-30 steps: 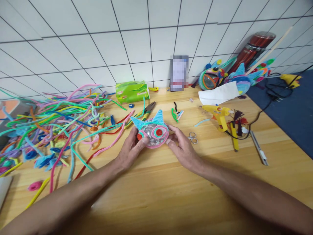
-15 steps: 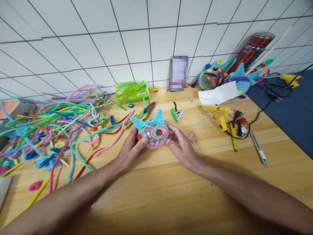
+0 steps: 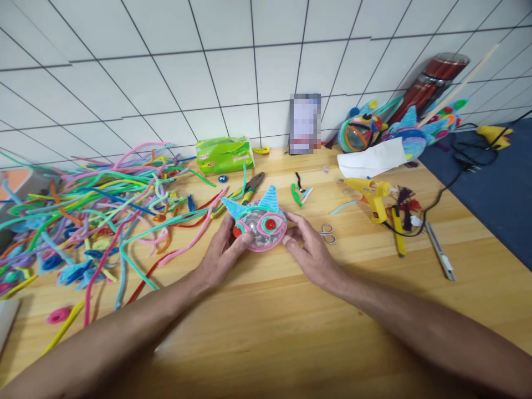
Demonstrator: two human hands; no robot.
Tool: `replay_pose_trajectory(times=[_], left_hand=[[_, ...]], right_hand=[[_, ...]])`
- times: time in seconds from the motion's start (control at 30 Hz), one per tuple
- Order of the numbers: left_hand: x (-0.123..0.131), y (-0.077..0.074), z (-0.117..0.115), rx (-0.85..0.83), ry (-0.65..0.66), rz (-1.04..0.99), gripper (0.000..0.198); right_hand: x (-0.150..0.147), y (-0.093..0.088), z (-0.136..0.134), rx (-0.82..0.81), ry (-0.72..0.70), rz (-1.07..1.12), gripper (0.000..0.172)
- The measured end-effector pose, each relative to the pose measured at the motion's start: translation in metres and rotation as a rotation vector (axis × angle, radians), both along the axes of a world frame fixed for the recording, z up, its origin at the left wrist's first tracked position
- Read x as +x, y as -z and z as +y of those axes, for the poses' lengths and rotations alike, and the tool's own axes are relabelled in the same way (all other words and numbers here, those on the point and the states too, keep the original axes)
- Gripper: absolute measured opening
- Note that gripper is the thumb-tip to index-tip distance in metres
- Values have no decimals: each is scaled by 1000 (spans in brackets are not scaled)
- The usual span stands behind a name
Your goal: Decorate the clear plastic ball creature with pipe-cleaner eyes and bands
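Your left hand (image 3: 224,246) is at the left of the figure (image 3: 260,241) and your right hand (image 3: 310,246) at its right, mid-surface (image 3: 270,332). To the left you have the pipe cleaners (image 3: 103,199), heaped toward the wall (image 3: 166,33). Just behind the figure lie the pliers (image 3: 249,191); farther back are the pack (image 3: 224,158) and, right of it, the phone (image 3: 305,124). Just right of your right hand lie the scissors (image 3: 328,234), then the glue gun (image 3: 372,199), with the cutter (image 3: 440,252) nearer and farther right. Behind the gun is the paper (image 3: 372,159), before the other figures (image 3: 359,136); the flask (image 3: 436,80) is behind those.
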State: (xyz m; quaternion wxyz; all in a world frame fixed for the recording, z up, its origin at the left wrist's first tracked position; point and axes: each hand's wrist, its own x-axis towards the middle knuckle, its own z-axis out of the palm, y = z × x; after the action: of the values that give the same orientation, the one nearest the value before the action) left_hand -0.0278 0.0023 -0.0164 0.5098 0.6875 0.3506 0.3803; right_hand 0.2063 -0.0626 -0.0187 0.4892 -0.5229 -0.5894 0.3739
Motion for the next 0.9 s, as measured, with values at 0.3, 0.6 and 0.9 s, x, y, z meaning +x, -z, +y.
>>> replay_pose_trajectory(times=[0.3,0.6,0.9], left_hand=[[0,0,1,9,-4,8,57],[1,3,2,-1,1,-24,56],[10,-2,-2,-9,34,-165,52]], right_hand=[[-1,-1,1,15,-1,5,53],[1,2,0,3,-1,11,51],[3,11,-1,-7,-1,42,48]])
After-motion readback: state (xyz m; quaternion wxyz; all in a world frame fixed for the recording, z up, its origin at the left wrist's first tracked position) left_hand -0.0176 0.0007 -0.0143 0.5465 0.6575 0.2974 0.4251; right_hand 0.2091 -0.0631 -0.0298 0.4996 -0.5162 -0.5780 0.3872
